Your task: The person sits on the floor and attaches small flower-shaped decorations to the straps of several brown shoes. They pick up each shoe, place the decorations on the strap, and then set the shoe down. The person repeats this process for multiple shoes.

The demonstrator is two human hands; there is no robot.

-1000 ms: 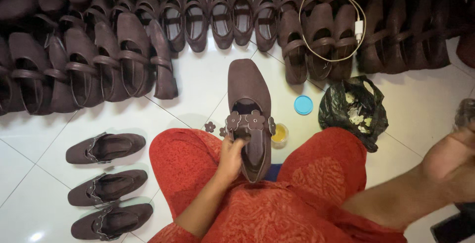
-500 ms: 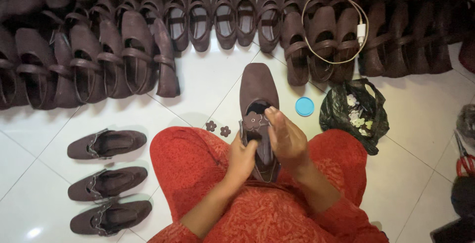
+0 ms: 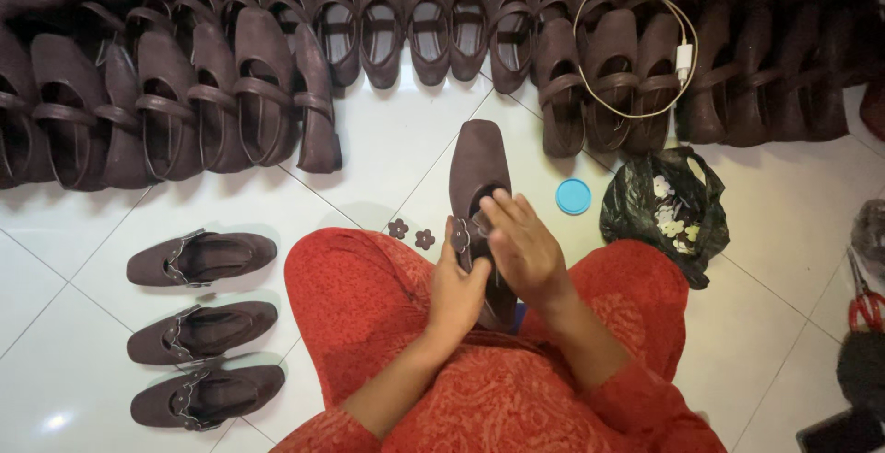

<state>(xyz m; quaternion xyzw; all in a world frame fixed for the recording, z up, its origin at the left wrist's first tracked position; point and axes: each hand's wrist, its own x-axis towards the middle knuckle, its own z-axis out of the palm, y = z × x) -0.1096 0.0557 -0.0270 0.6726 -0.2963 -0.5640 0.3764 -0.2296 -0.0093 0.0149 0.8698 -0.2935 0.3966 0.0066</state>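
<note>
Now both of your hands are on the brown shoe (image 3: 477,163) that lies on your lap, its toe pointing far from you. A second ago only your left hand (image 3: 458,289) held it, and your right hand (image 3: 519,248) was out at the side. It has come in and lies over the strap, where the flower piece is. So it looks like you are pressing or fixing that piece on.

Your left fingers wrap around the near side of the shoe and grip it. Your right fingers are bent over the top of it, touching it. I cannot tell if they pinch anything small.

Two little brown flowers (image 3: 411,234) lie on the white floor (image 3: 387,153), just left of the shoe. A blue lid (image 3: 573,196) is to its right, near a black bag (image 3: 666,209) with pale flowers in it. Three shoes (image 3: 203,327) with trim sit at your left. Rows of plain shoes (image 3: 230,84) fill the far side, and a white cable (image 3: 636,47) lies on some of them.

Your right hand hides the strap and the flower. The heel is tucked down between your knees. Red scissors (image 3: 865,298) at the right edge are cut off.
</note>
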